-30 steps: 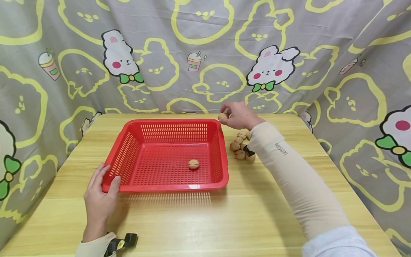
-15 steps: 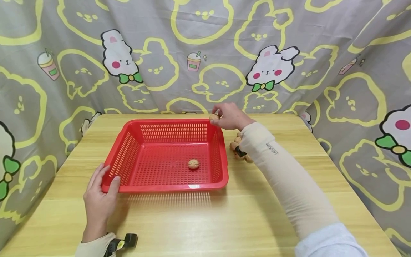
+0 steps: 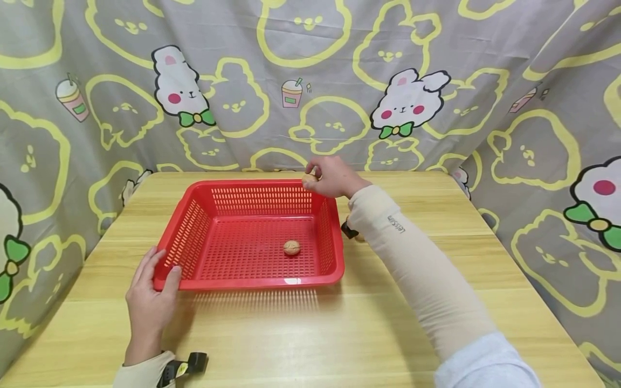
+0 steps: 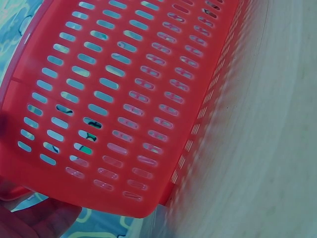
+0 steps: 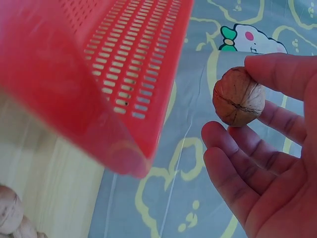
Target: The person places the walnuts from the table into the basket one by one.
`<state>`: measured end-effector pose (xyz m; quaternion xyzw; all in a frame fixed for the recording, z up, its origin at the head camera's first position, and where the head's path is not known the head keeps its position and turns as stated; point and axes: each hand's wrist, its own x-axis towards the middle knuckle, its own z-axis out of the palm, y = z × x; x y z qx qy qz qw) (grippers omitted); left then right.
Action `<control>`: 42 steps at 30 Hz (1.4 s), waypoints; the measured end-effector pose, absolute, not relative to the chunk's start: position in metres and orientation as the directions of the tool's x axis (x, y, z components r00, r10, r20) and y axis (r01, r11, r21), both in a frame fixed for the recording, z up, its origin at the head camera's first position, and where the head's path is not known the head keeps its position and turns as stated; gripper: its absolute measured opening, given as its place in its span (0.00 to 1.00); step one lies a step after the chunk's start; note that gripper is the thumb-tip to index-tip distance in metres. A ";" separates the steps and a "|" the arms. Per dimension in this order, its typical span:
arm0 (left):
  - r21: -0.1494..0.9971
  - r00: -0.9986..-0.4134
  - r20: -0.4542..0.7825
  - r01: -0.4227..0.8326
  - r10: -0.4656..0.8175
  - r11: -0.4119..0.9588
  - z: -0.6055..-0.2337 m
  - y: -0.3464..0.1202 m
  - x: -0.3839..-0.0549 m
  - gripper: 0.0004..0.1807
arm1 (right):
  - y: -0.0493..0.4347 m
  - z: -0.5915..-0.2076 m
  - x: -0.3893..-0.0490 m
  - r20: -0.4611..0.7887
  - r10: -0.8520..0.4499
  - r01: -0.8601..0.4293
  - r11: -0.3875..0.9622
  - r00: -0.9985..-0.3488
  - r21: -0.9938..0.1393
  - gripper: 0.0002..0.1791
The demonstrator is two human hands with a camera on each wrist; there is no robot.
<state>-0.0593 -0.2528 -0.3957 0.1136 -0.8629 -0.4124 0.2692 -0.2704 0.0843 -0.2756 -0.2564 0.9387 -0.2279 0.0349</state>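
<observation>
In the head view, the right hand [image 3: 332, 177] is at the far right corner of the basket [image 3: 252, 284], just above the frame's centre, and its thumb and fingers pinch a walnut [image 5: 238, 96], which appears right of the middle in the right wrist view. The left hand [image 3: 151, 302], at lower left, grips the basket's near left corner, the thumb lying over the rim. A second nut [image 3: 291, 248] lies on the basket floor, below the frame's centre, and loose nuts [image 5: 10, 210] on the table [image 3: 271, 345] show at lower left of the right wrist view.
</observation>
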 end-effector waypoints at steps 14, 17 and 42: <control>0.769 -0.828 0.369 0.017 -0.422 0.639 -0.397 -0.253 -0.058 0.25 | 0.056 -0.282 -0.267 0.025 -0.553 -0.501 0.735 -0.833 -0.458 0.16; 0.771 -0.831 0.362 0.012 -0.423 0.637 -0.398 -0.253 -0.057 0.25 | 0.050 -0.286 -0.266 0.014 -0.559 -0.506 0.737 -0.829 -0.448 0.16; 0.764 -0.822 0.388 0.033 -0.417 0.645 -0.398 -0.253 -0.059 0.25 | 0.023 -0.332 -0.262 -0.181 -0.630 -0.540 0.754 -0.755 -0.373 0.11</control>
